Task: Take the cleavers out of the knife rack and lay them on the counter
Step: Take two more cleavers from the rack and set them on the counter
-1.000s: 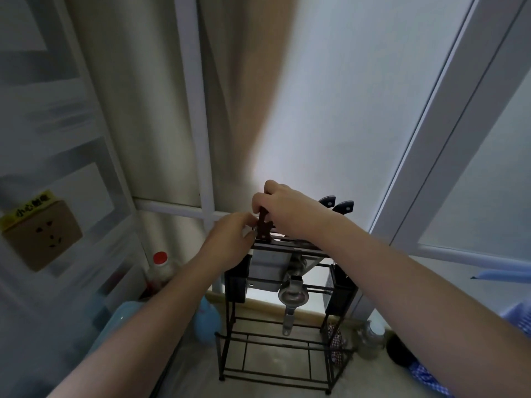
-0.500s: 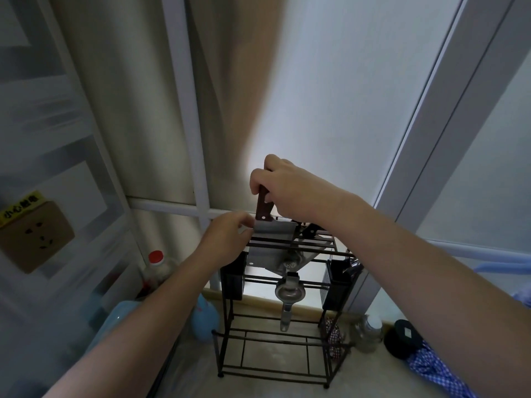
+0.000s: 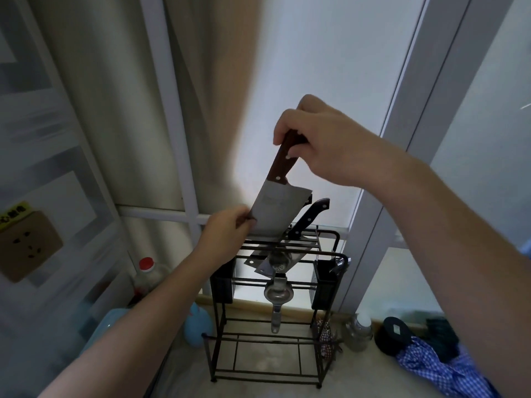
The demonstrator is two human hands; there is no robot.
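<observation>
My right hand [image 3: 324, 142] grips the brown wooden handle of a cleaver [image 3: 277, 209], whose broad steel blade hangs almost clear above the black wire knife rack [image 3: 327, 254]. My left hand [image 3: 227, 234] pinches the blade's lower left edge. A second knife with a black riveted handle [image 3: 309, 218] still stands in the rack's top slots, behind the lifted blade. Further blade tips [image 3: 258, 262] poke out below the rack's top rails.
A metal squeezer [image 3: 277, 294] hangs on the rack's front. A red-capped bottle [image 3: 146, 272] stands left, a blue object [image 3: 196, 326] by the rack's foot, a jar [image 3: 357, 330] and checked cloth [image 3: 439, 366] on the counter right. A wall socket [image 3: 27, 248] is at far left.
My right hand has drawn the brown-handled cleaver up out of the rack, until most of the blade shows. My left hand moved from the rack's top to the blade edge.
</observation>
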